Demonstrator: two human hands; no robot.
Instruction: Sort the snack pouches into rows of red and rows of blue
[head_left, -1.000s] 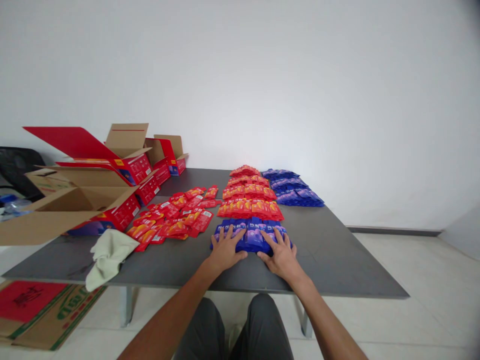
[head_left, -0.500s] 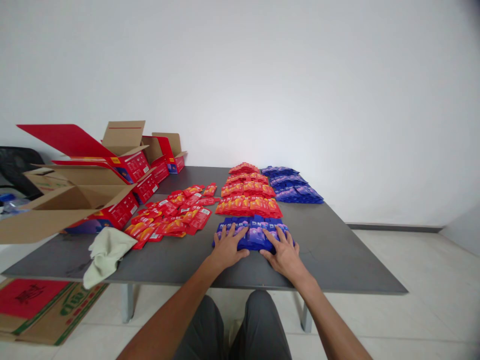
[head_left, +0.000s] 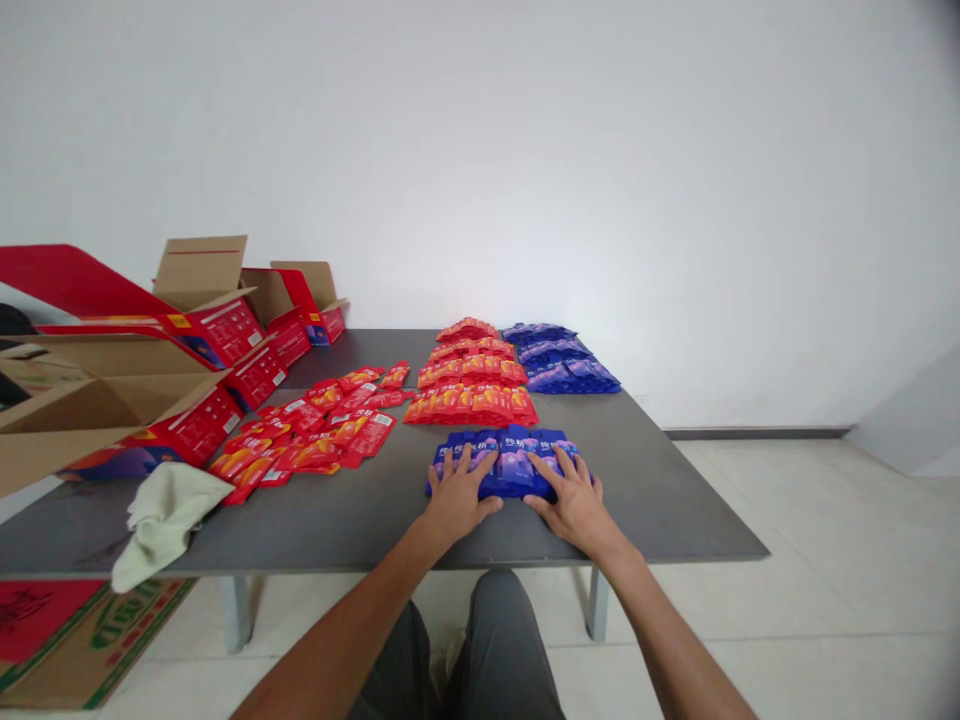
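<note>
A row of overlapping blue sachets lies near the front edge of the table, directly before me. My left hand rests on its left part, fingers spread over the top and thumb along the near side. On the right part lies my right hand, fingers also spread, thumb at the near edge. Neither hand is closed; both touch the sachets and cover some of them. Just beyond are red sachets laid in several rows. Further blue sachets form rows at the back right.
Loose red sachets lie in a heap on the left of the grey table. Open red cartons stand at the left, flaps sticking out. A pale cloth hangs over the front edge. Flattened cardboard lies on the floor.
Both hands and the blue sachets under them have shifted right relative to the red rows and the table. The view has turned slightly right.
</note>
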